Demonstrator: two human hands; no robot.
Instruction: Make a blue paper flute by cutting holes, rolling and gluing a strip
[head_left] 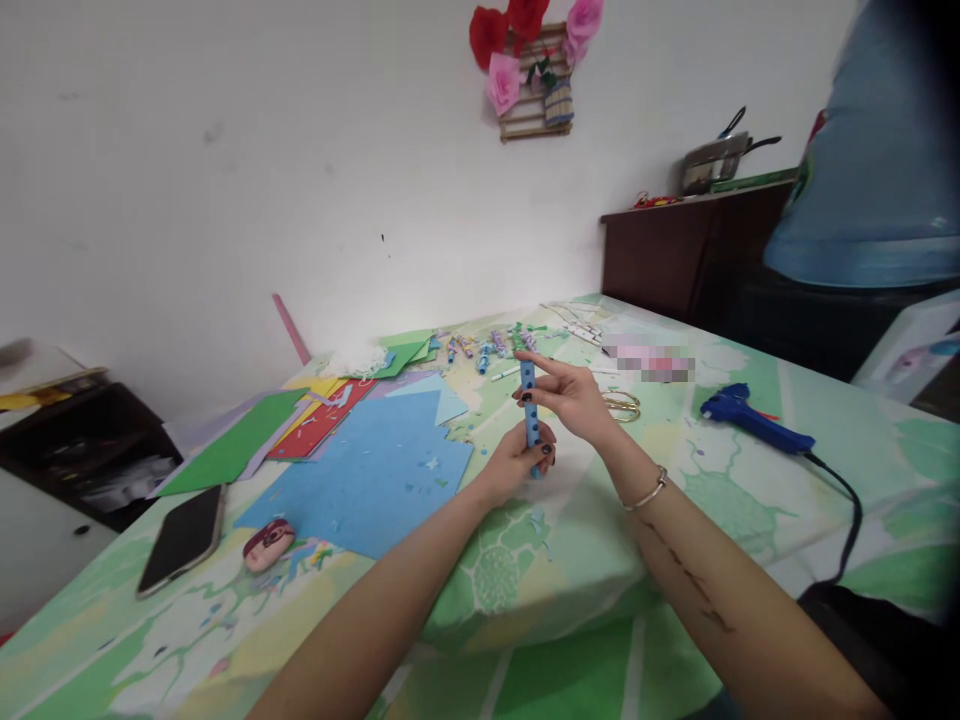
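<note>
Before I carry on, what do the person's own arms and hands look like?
Both forearms are bare, with no sleeves in view. The left hand and right hand have dark-painted nails. A slim silver-coloured bangle circles the right wrist, and a line of dark markings, too blurred to read, runs along that forearm.

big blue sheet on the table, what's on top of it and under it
Small blue scraps lie on the big blue sheet; what lies beneath its middle is covered.
</note>
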